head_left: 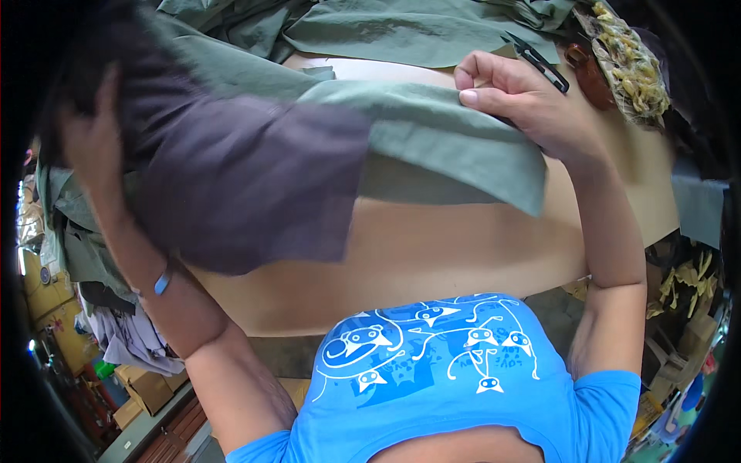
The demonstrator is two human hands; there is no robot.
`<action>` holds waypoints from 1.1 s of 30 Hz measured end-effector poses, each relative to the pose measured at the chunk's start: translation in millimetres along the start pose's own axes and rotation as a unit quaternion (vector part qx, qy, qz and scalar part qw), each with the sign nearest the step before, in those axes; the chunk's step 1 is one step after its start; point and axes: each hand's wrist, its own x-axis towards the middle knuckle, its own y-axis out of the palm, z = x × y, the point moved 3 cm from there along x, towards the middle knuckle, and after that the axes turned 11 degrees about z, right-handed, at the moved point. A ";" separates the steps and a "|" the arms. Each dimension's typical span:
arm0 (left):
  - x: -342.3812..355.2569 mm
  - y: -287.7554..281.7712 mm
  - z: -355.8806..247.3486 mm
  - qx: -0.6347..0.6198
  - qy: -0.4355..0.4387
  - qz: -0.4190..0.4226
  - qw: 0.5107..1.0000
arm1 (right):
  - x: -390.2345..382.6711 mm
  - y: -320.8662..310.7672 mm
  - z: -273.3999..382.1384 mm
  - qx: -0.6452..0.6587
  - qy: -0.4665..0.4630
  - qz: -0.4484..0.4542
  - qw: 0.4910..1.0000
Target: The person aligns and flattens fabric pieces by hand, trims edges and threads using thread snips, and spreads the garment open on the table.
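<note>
Cloth filled most of the view: a green piece [432, 143] lay draped across a tan table [432, 247], its lower edge hanging over the bare top, and a dark purple piece [247, 185] overlapped its left end, lifted and blurred with motion. The left hand [93, 147] was raised at the far left with the purple piece bunched in it, fingers closed round the fabric; a blue band [163, 282] sat on that wrist. The right hand [517, 96] rested on the upper right corner of the green piece, thumb flat on the cloth and fingers curled above it; whether it pinched the fabric or merely pressed it down, I could not tell.

Just beyond the right hand's knuckles lay small black snips [536, 58], close to the fingers but apart from them. Further right on the table sat a brown rounded object [590, 73], too blurred to name, beside a woven basket [629, 65] holding pale yellowish bits. More green fabric [401, 27] was heaped along the far edge of the table, and another mass of it hung down past the left end [77, 231]. Below that, at the lower left, were folded lilac garments [127, 339] and cardboard boxes [147, 386]. The person wore a blue shirt [432, 370] with a white cartoon print.
</note>
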 end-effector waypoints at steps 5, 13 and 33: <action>-50.5 24.1 -114.3 -0.062 0.226 0.031 0.972 | -12.7 -3.0 -22.1 -0.539 -0.131 -0.284 0.782; -115.8 51.6 -159.0 -0.063 0.342 0.251 0.903 | 1.6 36.2 -33.7 -0.653 -0.105 -0.193 0.725; -142.6 74.3 -122.6 -0.241 0.224 0.271 0.905 | 72.6 33.3 -33.1 -0.581 -0.151 -0.182 0.779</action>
